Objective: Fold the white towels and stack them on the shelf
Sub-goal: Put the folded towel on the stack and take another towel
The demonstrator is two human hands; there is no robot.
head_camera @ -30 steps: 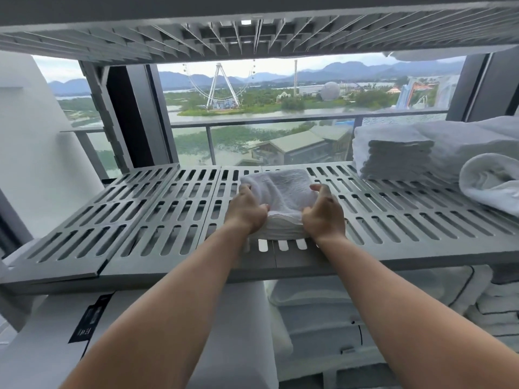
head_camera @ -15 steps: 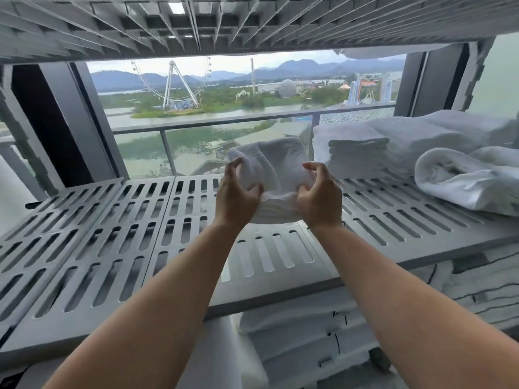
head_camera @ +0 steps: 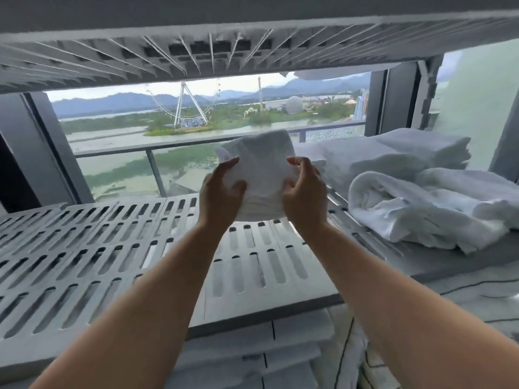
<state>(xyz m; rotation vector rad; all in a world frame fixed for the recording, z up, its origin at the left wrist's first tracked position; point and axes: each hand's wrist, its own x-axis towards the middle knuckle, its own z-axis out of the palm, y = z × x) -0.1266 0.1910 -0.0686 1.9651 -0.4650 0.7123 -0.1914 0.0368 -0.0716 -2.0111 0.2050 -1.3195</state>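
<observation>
Both left hand (head_camera: 222,197) and right hand (head_camera: 304,200) curl fingers (head_camera: 230,165) round the folded towel (head_camera: 258,169) above the shelf (head_camera: 84,262); a slack grip could unfold it.

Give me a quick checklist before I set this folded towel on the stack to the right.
1. Grip: left hand and right hand hold the folded towel by its sides. Ok.
2. Towel lifted clear of the slatted shelf. Ok.
3. Fold tidy: compact on the near side, far side hidden. Cannot tell.
4. Top of the towel stack free. Ok.
5. Path to the stack: a loosely rolled towel lies in front of it. Not ok.
</observation>
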